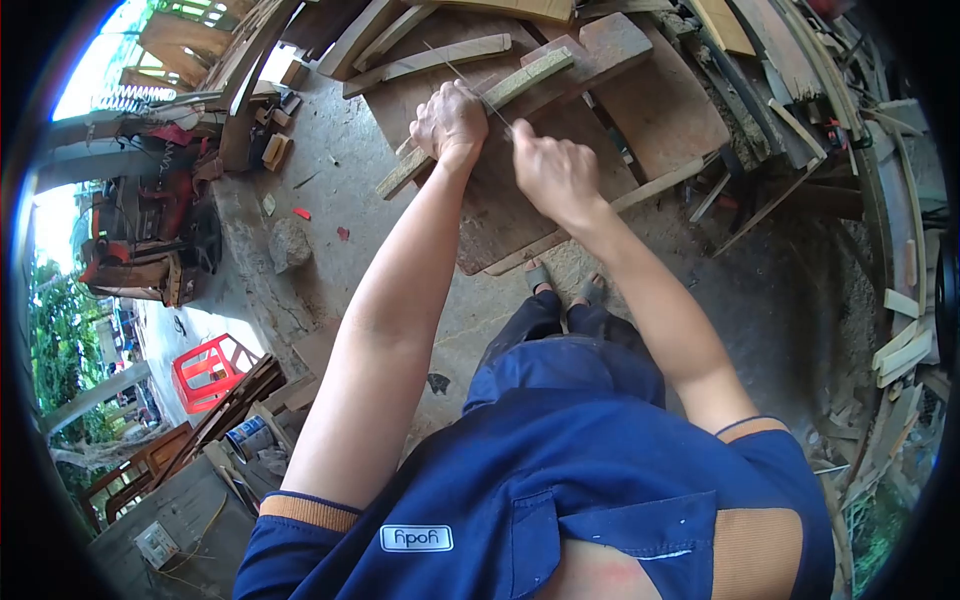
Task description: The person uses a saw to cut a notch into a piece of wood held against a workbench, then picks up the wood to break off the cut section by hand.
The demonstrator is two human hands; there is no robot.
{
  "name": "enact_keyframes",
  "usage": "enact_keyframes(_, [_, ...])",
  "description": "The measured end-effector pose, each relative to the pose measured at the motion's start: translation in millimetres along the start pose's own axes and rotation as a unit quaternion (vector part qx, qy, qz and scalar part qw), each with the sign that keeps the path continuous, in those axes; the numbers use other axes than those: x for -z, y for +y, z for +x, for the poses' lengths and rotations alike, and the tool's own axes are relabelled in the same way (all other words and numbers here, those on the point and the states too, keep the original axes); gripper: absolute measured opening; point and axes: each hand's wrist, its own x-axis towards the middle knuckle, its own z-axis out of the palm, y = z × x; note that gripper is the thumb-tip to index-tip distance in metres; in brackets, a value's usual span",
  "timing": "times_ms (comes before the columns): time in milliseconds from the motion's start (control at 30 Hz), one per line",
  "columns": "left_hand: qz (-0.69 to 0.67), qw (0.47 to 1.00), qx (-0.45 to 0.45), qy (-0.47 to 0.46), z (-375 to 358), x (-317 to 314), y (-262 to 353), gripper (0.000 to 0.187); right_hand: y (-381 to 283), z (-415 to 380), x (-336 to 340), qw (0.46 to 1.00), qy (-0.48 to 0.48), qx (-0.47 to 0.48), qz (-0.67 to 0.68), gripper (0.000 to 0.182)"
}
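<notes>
Concrete floor (460, 320) under an open-sided workshop; timber piled R side, red plastic chair (200, 352) out L, rock (290, 245) lying b/w. Pale strip (530, 77) lies aslant over a dark beam w/ a blocky end (615, 45), on wide boards (680, 110) just beyond the person's feet (590, 290).

L hand (450, 120) is closed down over the strip, knuckles up; fingertips hidden underneath, so can't tell how far they wrap. R hand (557, 172) is a tight fist round the near end of a thin blade (458, 72), prob. a saw; grip/handle hidden. Blade crosses the strip right beside L hand, v. close to the knuckles.

Progress: blade's on the wood, strip looks to be in 1 piece, no part seen fallen off. Cut depth, if any, can't be seen; so part-way at most, IMO, w/ the severing left.

Edges: strip's near-L end pokes out past L hand, its other end is up by the blocky end. Blade's far tip reaches twd a curved strip (430, 63), so tightest there. Room: floor L of the boards is fairly open; R elbow has air round it, but R side beyond is crowded w/ offcuts (905, 345).
</notes>
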Motion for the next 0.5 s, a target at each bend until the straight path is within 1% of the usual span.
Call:
enact_keyframes(67, [0.011, 1.000, 0.000, 0.008, -1.9, -1.8, -1.4, 0.043, 3.3, -13.5, 5.3, 1.000, -0.027, 0.006, 0.006, 0.011])
enact_keyframes(133, [0.011, 1.000, 0.008, 0.003, -5.8, -2.2, -5.5, 0.043, 1.5, -16.0, 5.8, 0.999, -0.016, 0.009, 0.033, 0.012])
enact_keyframes(167, [0.007, 1.000, 0.001, 0.004, -4.3, -2.1, -5.0, 0.043, -0.4, -1.2, 0.0, 0.999, -0.022, 0.000, 0.024, 0.013])
enact_keyframes(267, [0.001, 1.000, -0.003, 0.002, -4.9, 2.1, -1.2, 0.044, -6.4, 38.4, -14.4, 0.999, 0.006, -0.006, 0.047, 0.014])
enact_keyframes(400, [0.001, 1.000, -0.003, 0.009, -1.0, 1.5, 1.6, 0.044, -0.4, 3.0, 3.5, 0.999, -0.006, 0.000, 0.031, 0.015])
enact_keyframes(467, [0.005, 1.000, 0.010, 0.000, -2.2, -0.1, -3.3, 0.044, 4.0, -21.2, 15.7, 0.995, -0.097, -0.031, -0.001, 0.015])
enact_keyframes(500, [0.010, 1.000, 0.001, 0.011, -1.0, -2.8, -4.8, 0.044, 4.6, -19.8, 13.1, 0.997, -0.070, -0.018, 0.008, 0.015])
